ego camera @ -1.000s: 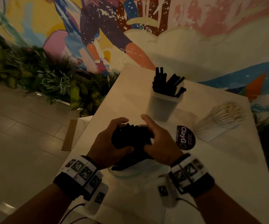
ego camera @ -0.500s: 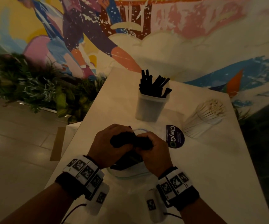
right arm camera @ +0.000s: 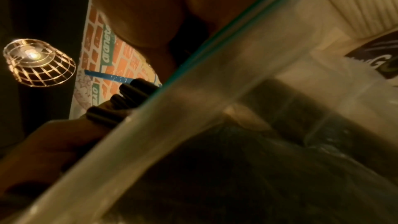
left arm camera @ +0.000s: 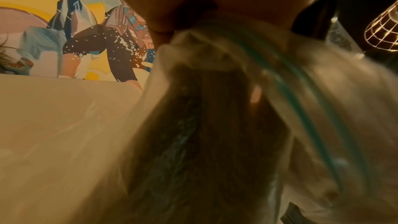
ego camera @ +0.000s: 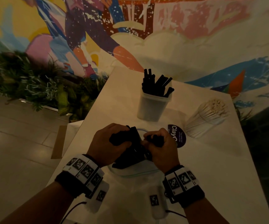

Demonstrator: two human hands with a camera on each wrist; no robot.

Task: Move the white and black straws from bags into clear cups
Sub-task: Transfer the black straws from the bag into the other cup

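Note:
In the head view both hands work over a clear zip bag [ego camera: 130,174] lying on the white table [ego camera: 211,167]. My left hand [ego camera: 114,143] grips a bundle of black straws [ego camera: 120,137] that reaches down into the bag. A few black straws [ego camera: 157,139] are held apart in my right hand [ego camera: 161,146]. Beyond the hands an upright clear cup [ego camera: 151,109] holds several black straws [ego camera: 156,84]. A bundle of white straws [ego camera: 208,117] lies on its side at the right. The left wrist view shows the bag [left arm camera: 237,91] and dark straws inside. Black straw ends [right arm camera: 129,98] show in the right wrist view.
A round purple ClayGo sticker [ego camera: 179,136] lies on the table beside my right hand. The table's left edge drops to a tiled floor [ego camera: 17,143]. Green plants [ego camera: 33,88] and a painted mural wall [ego camera: 179,38] stand behind the table.
The single clump of black straws held by both hands has split. My right hand has drawn a few straws to the right while the left keeps the rest.

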